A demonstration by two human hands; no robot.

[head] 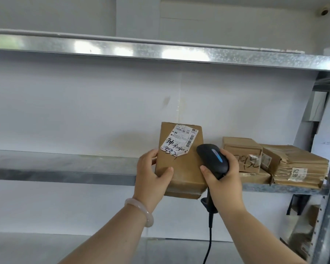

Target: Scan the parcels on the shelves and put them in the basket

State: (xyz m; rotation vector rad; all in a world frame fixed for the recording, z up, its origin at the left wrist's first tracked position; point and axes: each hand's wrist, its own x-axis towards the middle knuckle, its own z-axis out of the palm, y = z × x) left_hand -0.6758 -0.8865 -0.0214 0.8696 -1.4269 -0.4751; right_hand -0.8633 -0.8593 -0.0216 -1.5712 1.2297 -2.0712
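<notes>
Brown cardboard parcel (181,164), presented for scanning.
Left hand (152,172) grips its left edge, thumb over the front and fingers (151,155) curled behind, turning the white shipping label (179,140) toward the black corded handheld scanner (213,159). The right hand (225,180) is wrapped round the scanner handle, just right of the parcel (no beam visible). The parcel is clear of the galvanised metal shelf (65,174). Taped brown parcels (297,166) lie beyond the right fingers. White wall panel behind.
</notes>
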